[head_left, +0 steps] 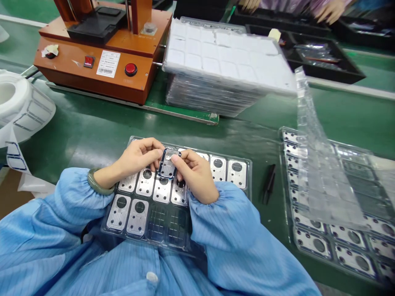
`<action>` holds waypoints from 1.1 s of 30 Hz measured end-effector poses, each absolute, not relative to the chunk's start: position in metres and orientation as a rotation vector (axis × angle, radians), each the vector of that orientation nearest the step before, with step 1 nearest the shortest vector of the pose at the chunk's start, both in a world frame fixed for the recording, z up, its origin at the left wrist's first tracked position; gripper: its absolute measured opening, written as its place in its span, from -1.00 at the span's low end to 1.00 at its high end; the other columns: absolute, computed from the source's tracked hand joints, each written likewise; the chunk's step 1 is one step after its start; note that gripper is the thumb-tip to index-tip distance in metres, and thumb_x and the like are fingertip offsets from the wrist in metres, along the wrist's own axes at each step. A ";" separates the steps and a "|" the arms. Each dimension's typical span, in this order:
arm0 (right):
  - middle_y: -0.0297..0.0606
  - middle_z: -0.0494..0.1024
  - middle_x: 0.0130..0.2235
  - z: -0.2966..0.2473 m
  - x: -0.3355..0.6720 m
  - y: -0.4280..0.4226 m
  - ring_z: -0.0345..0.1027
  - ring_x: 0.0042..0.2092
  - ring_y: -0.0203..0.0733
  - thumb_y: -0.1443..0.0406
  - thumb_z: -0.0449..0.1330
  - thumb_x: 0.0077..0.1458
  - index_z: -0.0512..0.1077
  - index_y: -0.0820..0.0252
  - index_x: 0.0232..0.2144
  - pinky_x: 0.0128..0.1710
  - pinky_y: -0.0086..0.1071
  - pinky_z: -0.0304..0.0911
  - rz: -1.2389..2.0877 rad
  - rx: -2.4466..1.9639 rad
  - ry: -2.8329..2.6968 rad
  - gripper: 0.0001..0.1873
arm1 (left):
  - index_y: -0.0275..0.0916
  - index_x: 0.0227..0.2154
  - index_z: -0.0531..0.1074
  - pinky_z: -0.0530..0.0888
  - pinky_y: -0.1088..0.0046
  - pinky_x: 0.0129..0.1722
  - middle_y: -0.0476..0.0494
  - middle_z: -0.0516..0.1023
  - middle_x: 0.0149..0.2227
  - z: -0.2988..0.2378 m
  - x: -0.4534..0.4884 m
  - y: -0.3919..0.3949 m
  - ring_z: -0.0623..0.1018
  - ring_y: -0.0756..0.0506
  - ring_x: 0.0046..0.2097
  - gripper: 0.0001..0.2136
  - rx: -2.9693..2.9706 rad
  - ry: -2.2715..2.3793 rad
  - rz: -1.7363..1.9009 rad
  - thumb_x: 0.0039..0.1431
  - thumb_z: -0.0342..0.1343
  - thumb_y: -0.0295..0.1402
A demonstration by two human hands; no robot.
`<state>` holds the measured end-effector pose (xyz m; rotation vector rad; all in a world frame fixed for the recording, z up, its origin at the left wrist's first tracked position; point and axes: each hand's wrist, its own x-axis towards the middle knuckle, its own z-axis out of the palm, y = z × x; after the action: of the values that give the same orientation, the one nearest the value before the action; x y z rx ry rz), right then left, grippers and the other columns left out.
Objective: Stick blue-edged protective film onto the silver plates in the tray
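We hold the metal plate (168, 163) between our left hand (140, 158) and right hand (194, 174), fingertips pinching its edges (above the tray (243, 164)).

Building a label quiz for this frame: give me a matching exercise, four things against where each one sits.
1 metal plate
2 tweezers
3 red button
4 bracelet

A on the orange machine
B worn on the wrist
C held between left hand and right hand
D on the green table, right of the front tray

Pairs: 1-C, 2-D, 3-A, 4-B
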<state>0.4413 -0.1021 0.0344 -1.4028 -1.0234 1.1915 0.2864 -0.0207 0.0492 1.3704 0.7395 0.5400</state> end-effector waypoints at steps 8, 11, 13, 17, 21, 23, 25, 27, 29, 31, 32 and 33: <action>-0.47 0.22 -0.67 0.035 0.441 -0.103 0.09 -0.63 -0.47 0.06 0.17 0.04 0.22 0.22 -0.50 -0.62 -0.54 0.02 1.157 -1.447 -1.093 -0.63 | -0.35 -0.41 0.38 0.40 0.73 -0.60 0.04 0.40 -0.59 0.046 0.286 -0.026 0.43 0.14 -0.58 -0.82 1.631 0.813 0.641 0.09 0.13 -0.30; -0.46 0.21 -0.64 0.034 0.441 -0.103 0.08 -0.62 -0.47 0.05 0.16 0.04 0.21 0.22 -0.50 -0.62 -0.54 0.01 1.148 -1.443 -1.120 -0.63 | -0.34 -0.42 0.37 0.42 0.70 -0.57 0.04 0.40 -0.61 0.043 0.284 -0.025 0.44 0.13 -0.58 -0.82 1.671 0.774 0.623 0.15 0.08 -0.29; -0.46 0.20 -0.63 0.034 0.441 -0.103 0.08 -0.60 -0.47 0.06 0.16 0.04 0.20 0.22 -0.51 -0.61 -0.53 0.01 1.131 -1.447 -1.141 -0.64 | -0.33 -0.42 0.37 0.40 0.69 -0.58 0.05 0.40 -0.62 0.040 0.282 -0.024 0.43 0.13 -0.59 -0.81 1.751 0.759 0.629 0.18 0.05 -0.29; -0.44 0.22 -0.62 0.033 0.442 -0.103 0.09 -0.59 -0.47 0.07 0.15 0.04 0.21 0.22 -0.51 -0.60 -0.54 0.03 1.120 -1.473 -1.158 -0.65 | -0.32 -0.44 0.38 0.35 0.71 -0.54 0.06 0.41 -0.62 0.036 0.280 -0.021 0.41 0.17 -0.58 -0.82 2.043 0.737 0.707 0.22 0.01 -0.33; -0.45 0.23 -0.62 0.033 0.442 -0.102 0.09 -0.60 -0.48 0.08 0.15 0.04 0.22 0.23 -0.50 -0.62 -0.55 0.03 1.139 -1.470 -1.128 -0.66 | -0.32 -0.44 0.37 0.33 0.70 -0.49 0.08 0.41 -0.61 0.035 0.280 -0.019 0.40 0.19 -0.57 -0.80 2.157 0.726 0.733 0.24 -0.03 -0.35; -0.46 0.23 -0.63 0.033 0.442 -0.101 0.09 -0.62 -0.48 0.08 0.16 0.03 0.22 0.23 -0.51 -0.63 -0.55 0.02 1.152 -1.466 -1.107 -0.66 | -0.32 -0.47 0.36 0.33 0.69 -0.48 0.06 0.41 -0.62 0.036 0.280 -0.019 0.39 0.18 -0.57 -0.77 2.139 0.743 0.718 0.26 -0.05 -0.34; -0.46 0.23 -0.64 0.033 0.442 -0.102 0.09 -0.64 -0.49 0.09 0.17 0.03 0.22 0.23 -0.50 -0.64 -0.56 0.03 1.165 -1.463 -1.089 -0.66 | -0.33 -0.49 0.37 0.34 0.68 -0.47 0.04 0.42 -0.61 0.038 0.280 -0.019 0.40 0.17 -0.56 -0.72 2.091 0.762 0.688 0.27 -0.08 -0.31; -0.47 0.24 -0.65 0.033 0.443 -0.102 0.10 -0.64 -0.49 0.09 0.17 0.04 0.23 0.24 -0.50 -0.65 -0.57 0.03 1.169 -1.460 -1.080 -0.66 | -0.34 -0.48 0.38 0.34 0.68 -0.49 0.02 0.43 -0.61 0.040 0.280 -0.020 0.39 0.17 -0.56 -0.68 2.010 0.779 0.643 0.29 -0.11 -0.25; -0.47 0.23 -0.65 0.033 0.443 -0.102 0.10 -0.65 -0.50 0.10 0.17 0.04 0.23 0.24 -0.51 -0.64 -0.58 0.04 1.163 -1.457 -1.077 -0.66 | -0.34 -0.43 0.40 0.34 0.68 -0.53 0.00 0.42 -0.60 0.041 0.280 -0.021 0.39 0.16 -0.57 -0.65 1.912 0.803 0.600 0.29 -0.12 -0.19; -0.47 0.23 -0.65 0.033 0.443 -0.101 0.10 -0.65 -0.50 0.10 0.17 0.05 0.23 0.25 -0.51 -0.64 -0.58 0.04 1.156 -1.452 -1.071 -0.67 | -0.34 -0.36 0.41 0.34 0.69 -0.57 -0.01 0.43 -0.57 0.042 0.281 -0.020 0.40 0.15 -0.57 -0.66 1.807 0.829 0.588 0.27 -0.11 -0.16; -0.48 0.23 -0.65 0.034 0.443 -0.101 0.09 -0.65 -0.50 0.11 0.17 0.05 0.23 0.24 -0.51 -0.64 -0.58 0.03 1.153 -1.448 -1.067 -0.67 | -0.34 -0.33 0.41 0.35 0.68 -0.58 -0.02 0.44 -0.53 0.042 0.282 -0.020 0.41 0.15 -0.57 -0.67 1.751 0.843 0.596 0.26 -0.09 -0.16; -0.48 0.23 -0.65 0.034 0.443 -0.101 0.09 -0.65 -0.51 0.11 0.17 0.06 0.23 0.24 -0.51 -0.64 -0.58 0.03 1.149 -1.445 -1.064 -0.67 | -0.33 -0.31 0.39 0.35 0.68 -0.60 -0.03 0.45 -0.50 0.042 0.282 -0.019 0.41 0.15 -0.57 -0.69 1.696 0.854 0.611 0.26 -0.08 -0.16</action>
<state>0.4434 -0.1006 0.0338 -1.4449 -1.0635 1.1492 0.2823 -0.0194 0.0417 1.6957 0.8539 0.6108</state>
